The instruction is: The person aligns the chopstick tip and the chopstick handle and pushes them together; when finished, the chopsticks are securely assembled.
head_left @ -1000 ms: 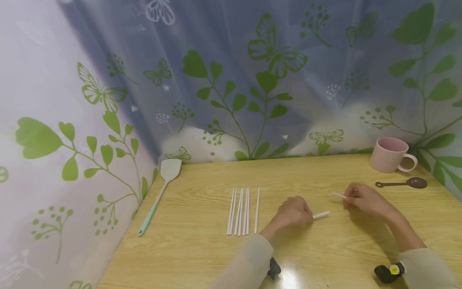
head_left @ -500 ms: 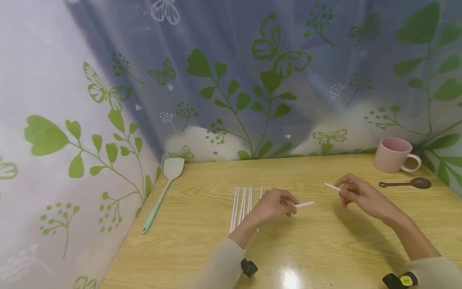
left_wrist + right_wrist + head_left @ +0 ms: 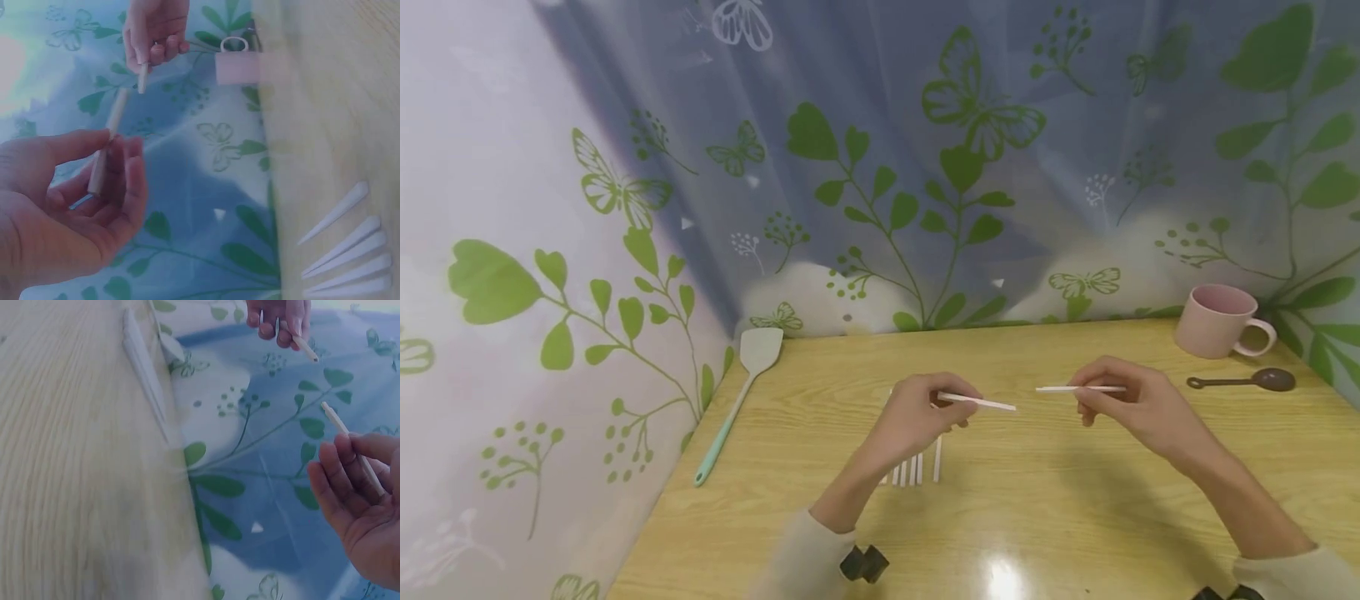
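Note:
Above the table, my left hand [image 3: 917,412] pinches a short white stick [image 3: 996,405] between thumb and fingers. Opposite it, my right hand [image 3: 1129,398] pinches another short white stick [image 3: 1052,389]. The two sticks point roughly at each other, apart by a small gap. In the right wrist view the right-hand stick [image 3: 334,416] narrows at its free tip, and the left-hand stick [image 3: 306,349] shows a dark spot at its end. Several white sticks [image 3: 937,462] lie side by side on the table beneath my left hand, which partly hides them.
A spatula [image 3: 739,404] with a mint handle lies at the table's left edge. A pink mug [image 3: 1213,325] stands at the back right, with a dark brown spoon [image 3: 1262,380] before it. A patterned curtain [image 3: 880,167] hangs behind the wooden table [image 3: 1037,533].
Both hands have risen from the table. My left hand has moved left, over the row of sticks; my right hand has moved slightly left and up. Both held sticks have swung nearer to level.

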`<state>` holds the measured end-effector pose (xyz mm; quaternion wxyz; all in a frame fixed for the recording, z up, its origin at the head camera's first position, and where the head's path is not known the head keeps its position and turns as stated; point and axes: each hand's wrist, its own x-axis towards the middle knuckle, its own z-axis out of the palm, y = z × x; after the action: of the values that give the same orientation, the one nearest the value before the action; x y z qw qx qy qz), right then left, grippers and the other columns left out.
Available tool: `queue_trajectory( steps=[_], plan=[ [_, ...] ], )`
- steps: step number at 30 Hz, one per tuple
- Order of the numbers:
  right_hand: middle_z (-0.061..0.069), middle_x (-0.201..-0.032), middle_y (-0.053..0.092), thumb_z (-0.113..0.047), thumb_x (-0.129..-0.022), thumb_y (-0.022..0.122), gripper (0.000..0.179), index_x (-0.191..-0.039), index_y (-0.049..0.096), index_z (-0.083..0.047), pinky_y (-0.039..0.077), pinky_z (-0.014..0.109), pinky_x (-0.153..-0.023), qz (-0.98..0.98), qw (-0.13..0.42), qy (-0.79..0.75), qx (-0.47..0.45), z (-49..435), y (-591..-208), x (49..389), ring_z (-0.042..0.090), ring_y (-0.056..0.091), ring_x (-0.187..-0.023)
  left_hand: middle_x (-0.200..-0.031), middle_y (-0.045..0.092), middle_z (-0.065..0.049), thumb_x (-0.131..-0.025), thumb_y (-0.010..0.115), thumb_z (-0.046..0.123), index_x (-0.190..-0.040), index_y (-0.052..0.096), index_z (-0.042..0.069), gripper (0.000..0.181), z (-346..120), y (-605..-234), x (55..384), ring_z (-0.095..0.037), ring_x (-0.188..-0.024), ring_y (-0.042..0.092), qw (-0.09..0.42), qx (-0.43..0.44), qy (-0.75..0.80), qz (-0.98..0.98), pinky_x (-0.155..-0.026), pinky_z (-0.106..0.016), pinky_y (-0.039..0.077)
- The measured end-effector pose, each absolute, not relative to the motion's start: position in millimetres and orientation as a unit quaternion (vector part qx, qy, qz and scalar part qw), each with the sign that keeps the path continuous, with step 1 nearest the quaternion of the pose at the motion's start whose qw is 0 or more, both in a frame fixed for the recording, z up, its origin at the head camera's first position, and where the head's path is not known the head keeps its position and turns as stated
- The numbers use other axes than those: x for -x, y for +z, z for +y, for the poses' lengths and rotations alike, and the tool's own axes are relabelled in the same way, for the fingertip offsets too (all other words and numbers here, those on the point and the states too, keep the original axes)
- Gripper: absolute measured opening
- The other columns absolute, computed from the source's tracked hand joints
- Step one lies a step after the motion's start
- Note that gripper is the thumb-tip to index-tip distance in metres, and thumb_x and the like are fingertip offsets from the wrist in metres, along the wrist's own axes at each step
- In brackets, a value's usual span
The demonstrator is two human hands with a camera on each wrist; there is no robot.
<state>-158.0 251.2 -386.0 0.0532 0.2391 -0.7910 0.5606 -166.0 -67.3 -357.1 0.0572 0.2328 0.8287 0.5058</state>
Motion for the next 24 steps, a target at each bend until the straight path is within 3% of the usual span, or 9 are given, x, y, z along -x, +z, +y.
queue_trajectory(
  steps=[9, 19, 24],
  plan=[
    [0.011, -0.086, 0.070, 0.000, -0.103, 0.062, 0.013, -0.115, 0.067, 0.001, 0.060, 0.031, -0.078, -0.758, 0.050, 0.590, -0.273, 219, -367, 147, 0.024, 0.072, -0.076, -0.098, 0.077, 0.000, -0.100, 0.072, 0.026, -0.115, 0.077, 0.020, 0.016, -90, -351, 154, -0.015, -0.079, 0.072, 0.015, -0.224, 0.550, 0.804, -0.072, -0.030, 0.059],
    [0.013, -0.087, 0.070, 0.001, -0.103, 0.061, 0.012, -0.113, 0.066, -0.001, 0.061, 0.034, -0.081, -0.736, 0.029, 0.608, -0.296, 206, -363, 147, 0.028, 0.072, -0.079, -0.095, 0.076, -0.002, -0.101, 0.072, 0.023, -0.115, 0.076, 0.017, 0.016, -92, -352, 145, -0.029, -0.081, 0.073, 0.015, -0.220, 0.584, 0.781, -0.070, -0.028, 0.059],
    [0.012, -0.087, 0.069, 0.000, -0.103, 0.062, 0.011, -0.113, 0.066, -0.001, 0.061, 0.034, -0.082, -0.738, 0.029, 0.608, -0.291, 202, -361, 145, 0.029, 0.071, -0.079, -0.096, 0.076, -0.006, -0.102, 0.070, 0.021, -0.116, 0.075, 0.015, 0.016, -92, -352, 141, -0.033, -0.081, 0.073, 0.014, -0.217, 0.604, 0.767, -0.071, -0.033, 0.060]
  ],
)
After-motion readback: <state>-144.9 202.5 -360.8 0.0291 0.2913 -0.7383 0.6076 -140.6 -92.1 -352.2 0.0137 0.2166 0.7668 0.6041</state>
